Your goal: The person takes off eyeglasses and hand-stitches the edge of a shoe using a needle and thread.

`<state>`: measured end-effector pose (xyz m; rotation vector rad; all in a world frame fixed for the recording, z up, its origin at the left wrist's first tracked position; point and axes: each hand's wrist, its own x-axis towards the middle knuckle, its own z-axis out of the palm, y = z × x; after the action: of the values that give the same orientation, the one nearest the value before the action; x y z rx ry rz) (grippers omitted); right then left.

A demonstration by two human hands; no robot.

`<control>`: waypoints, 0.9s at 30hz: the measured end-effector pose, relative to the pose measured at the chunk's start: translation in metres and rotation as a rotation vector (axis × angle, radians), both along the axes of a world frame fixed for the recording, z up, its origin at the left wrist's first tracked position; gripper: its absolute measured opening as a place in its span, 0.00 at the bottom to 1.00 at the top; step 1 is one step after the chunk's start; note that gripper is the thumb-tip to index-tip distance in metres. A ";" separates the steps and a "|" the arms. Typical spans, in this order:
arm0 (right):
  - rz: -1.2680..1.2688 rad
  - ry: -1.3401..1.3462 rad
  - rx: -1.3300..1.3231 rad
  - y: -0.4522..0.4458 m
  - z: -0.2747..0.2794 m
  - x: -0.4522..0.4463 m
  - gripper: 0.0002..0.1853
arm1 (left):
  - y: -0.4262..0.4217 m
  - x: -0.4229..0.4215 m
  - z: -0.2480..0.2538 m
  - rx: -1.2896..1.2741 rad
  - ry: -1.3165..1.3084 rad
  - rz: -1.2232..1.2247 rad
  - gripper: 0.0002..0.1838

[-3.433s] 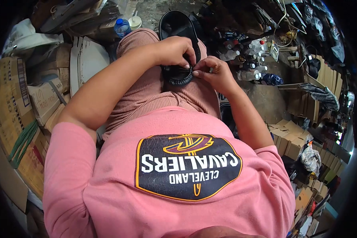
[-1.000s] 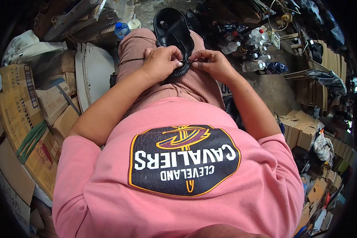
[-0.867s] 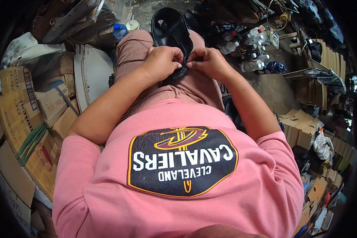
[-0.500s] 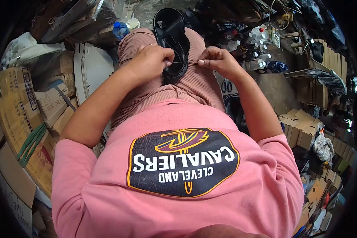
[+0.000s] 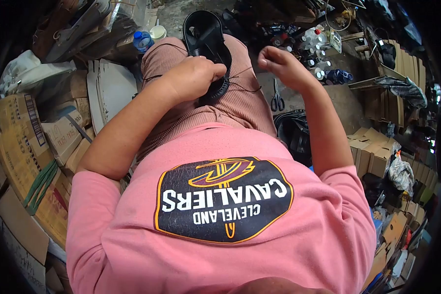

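A black shoe (image 5: 204,29) lies across my thighs, its ridged sole edge facing me. My left hand (image 5: 199,74) is closed over the shoe's near half, fingers curled at its right side; what they grip is hidden. Dark thread (image 5: 240,74) comes out of the shoe's right side. One strand rises toward my right hand (image 5: 278,62), which is raised to the right with fingers pinched together, seemingly on that strand. Another strand hangs over the right thigh with its end loose. More dark thread (image 5: 153,77) runs over my left thigh.
Scissors (image 5: 277,100) lie on the floor right of my leg. A blue-capped bottle (image 5: 142,41) and a white cup (image 5: 158,32) stand beyond my left knee. Several plastic bottles (image 5: 318,49) lie at upper right. Cardboard boxes (image 5: 22,127) are stacked on the left.
My right hand has moved up and right, away from the shoe. One strand it was near now hangs loose. My left hand has shifted slightly right over the shoe. The scissors show more fully.
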<state>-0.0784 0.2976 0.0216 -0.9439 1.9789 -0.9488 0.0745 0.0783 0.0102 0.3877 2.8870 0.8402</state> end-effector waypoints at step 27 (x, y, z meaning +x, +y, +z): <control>-0.336 -0.031 0.057 0.062 -0.012 -0.018 0.03 | -0.124 0.113 0.030 0.285 0.091 0.590 0.05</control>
<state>-0.0960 0.3593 0.0097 -0.5704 2.1661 -1.0741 0.1877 -0.0458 0.0405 -0.4483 2.9992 1.3497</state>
